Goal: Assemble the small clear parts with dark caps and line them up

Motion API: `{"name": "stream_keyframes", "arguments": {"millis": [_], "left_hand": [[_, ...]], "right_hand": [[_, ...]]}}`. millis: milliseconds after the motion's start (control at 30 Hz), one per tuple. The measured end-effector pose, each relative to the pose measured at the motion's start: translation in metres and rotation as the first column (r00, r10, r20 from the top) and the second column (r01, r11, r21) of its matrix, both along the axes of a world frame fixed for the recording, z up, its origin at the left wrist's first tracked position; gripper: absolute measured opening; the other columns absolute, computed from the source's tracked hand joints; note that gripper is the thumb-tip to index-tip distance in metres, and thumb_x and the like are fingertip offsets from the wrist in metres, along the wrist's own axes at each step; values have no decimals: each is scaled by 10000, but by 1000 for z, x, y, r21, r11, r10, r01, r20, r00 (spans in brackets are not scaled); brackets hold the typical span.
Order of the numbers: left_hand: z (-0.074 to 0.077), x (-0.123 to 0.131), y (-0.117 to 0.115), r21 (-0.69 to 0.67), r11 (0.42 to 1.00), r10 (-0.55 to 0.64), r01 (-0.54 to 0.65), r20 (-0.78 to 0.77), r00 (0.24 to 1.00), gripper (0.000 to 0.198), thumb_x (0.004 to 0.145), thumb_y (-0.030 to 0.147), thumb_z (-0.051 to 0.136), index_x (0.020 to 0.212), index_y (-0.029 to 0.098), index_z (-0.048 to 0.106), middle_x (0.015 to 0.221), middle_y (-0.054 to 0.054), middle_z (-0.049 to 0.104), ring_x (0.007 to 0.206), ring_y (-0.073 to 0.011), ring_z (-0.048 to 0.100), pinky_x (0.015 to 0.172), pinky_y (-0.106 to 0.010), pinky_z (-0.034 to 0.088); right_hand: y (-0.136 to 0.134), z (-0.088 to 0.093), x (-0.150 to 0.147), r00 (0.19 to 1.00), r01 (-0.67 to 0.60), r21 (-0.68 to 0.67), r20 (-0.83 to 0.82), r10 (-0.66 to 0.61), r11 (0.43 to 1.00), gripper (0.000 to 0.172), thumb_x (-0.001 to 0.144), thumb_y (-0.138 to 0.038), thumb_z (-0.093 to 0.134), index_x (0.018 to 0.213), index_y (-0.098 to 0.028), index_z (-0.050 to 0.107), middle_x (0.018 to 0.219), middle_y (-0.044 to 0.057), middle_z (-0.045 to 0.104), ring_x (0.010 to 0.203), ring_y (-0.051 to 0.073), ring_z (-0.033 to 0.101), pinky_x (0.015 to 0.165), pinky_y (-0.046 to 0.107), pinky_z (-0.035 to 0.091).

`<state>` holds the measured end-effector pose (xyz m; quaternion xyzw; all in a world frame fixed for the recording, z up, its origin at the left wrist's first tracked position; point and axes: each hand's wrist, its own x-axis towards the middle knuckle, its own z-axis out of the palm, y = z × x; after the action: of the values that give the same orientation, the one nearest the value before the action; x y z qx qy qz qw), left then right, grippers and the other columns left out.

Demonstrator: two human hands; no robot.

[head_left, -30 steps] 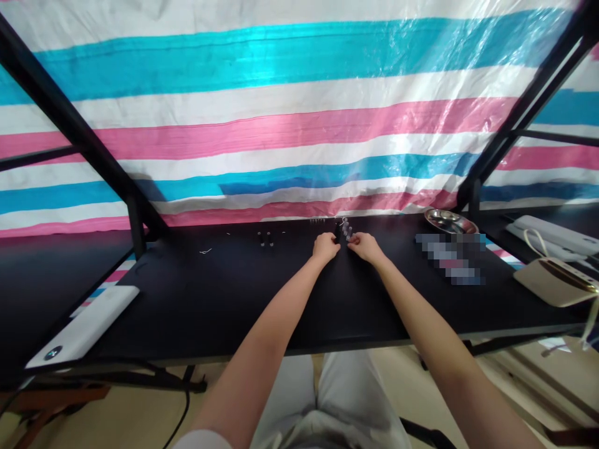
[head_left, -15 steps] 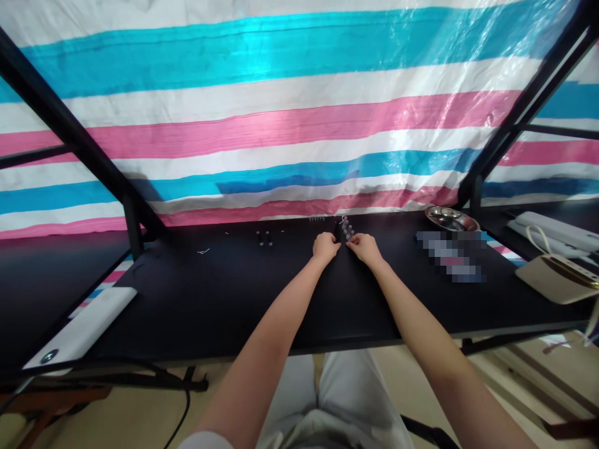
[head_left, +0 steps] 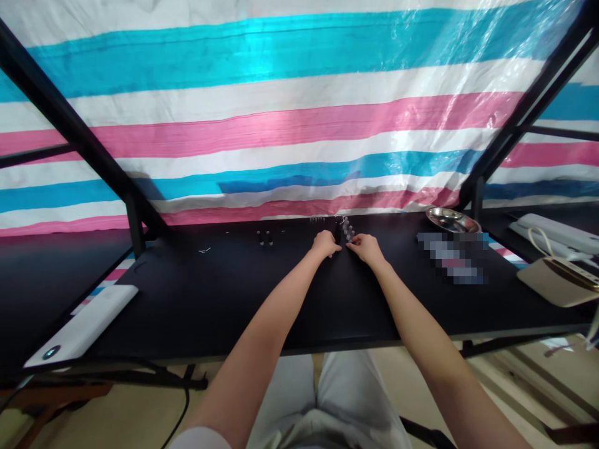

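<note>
My left hand rests near the far middle of the black table, its fingers curled against the left side of a small dark upright object. What lies between those fingers, if anything, is hidden. Just to the right, my right hand has its thumb and forefinger pinched together; anything in the pinch is too small to name. A cluster of small clear, round-ended pieces stands beside the dark object, between my hands. Behind my left hand is a row of small thin pieces.
Two small dark pieces with shiny ends and a white scrap lie left on the table. A steel dish sits back right by a blurred-out item. White device left; beige box right. Striped sheeting hangs behind.
My left hand's thumb and fingertips have shifted slightly down, toward me. My right hand stays nearly in place, still pinched. The view has shifted very slightly.
</note>
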<state>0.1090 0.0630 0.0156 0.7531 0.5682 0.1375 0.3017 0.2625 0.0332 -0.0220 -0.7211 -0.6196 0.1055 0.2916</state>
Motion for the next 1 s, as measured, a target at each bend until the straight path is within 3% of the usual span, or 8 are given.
{"name": "stream_keyframes", "arguments": {"millis": [133,267,333,433,533,700,833,1000], "left_hand": [[22,-22,-1,-12,992,-124,124,-70,990,177,624,248,708,686,103,627,455,-17,565,400,-141,566,576,-247,456],[53,-62,0,144,979,-142,146,-38,989,414,663,316,678,1011,107,597,548,0,609,374,-124,540,551,-246,438],[71,-87,-1,174,971,-157,162,-41,987,433,698,331,641,1072,121,577,629,-16,640,382,-114,537,520,-235,419],[96,-125,-1,226,966,-103,128,-116,988,406,716,334,618,1074,144,584,743,-34,665,389,-94,521,505,-227,396],[110,-158,1,259,961,-22,92,-261,965,386,730,327,593,1078,159,585,803,-41,675,403,-88,516,519,-222,385],[107,-183,4,199,974,-12,106,-424,906,423,733,313,580,1128,161,564,884,-61,679,432,-101,540,561,-234,395],[94,-180,5,136,982,-44,133,-519,853,454,749,297,557,1179,156,531,874,-68,679,447,-114,554,582,-244,404],[77,-170,8,108,986,-49,127,-540,840,468,772,303,527,1217,162,489,927,-91,667,447,-106,553,601,-246,423]], "right_hand": [[-5,3,4,1000,2,-52,17,-1,999,284,680,-332,682,865,-118,682,729,60,653,667,153,592,634,239,427],[-10,5,9,1000,-5,-100,30,9,995,304,679,-329,682,898,-119,675,754,63,654,689,158,593,645,245,428],[-12,5,12,999,-9,-120,37,14,993,302,676,-333,681,896,-125,674,747,60,653,683,158,592,638,248,429],[-14,4,15,999,-27,-122,37,32,992,279,668,-335,684,868,-141,673,744,55,652,676,155,594,624,245,431],[-15,3,16,999,-34,-121,14,36,992,242,660,-331,688,819,-149,666,744,51,652,671,148,596,611,236,432],[-17,4,15,1000,-14,-120,3,14,993,216,652,-323,694,781,-154,653,745,50,649,671,144,592,610,231,430],[-16,3,15,1000,-23,-105,14,24,994,212,660,-330,683,781,-159,648,745,47,643,674,143,586,613,232,427],[-14,0,17,999,-41,-115,8,43,993,224,663,-342,675,785,-158,641,721,35,634,644,133,575,600,230,425]]}}
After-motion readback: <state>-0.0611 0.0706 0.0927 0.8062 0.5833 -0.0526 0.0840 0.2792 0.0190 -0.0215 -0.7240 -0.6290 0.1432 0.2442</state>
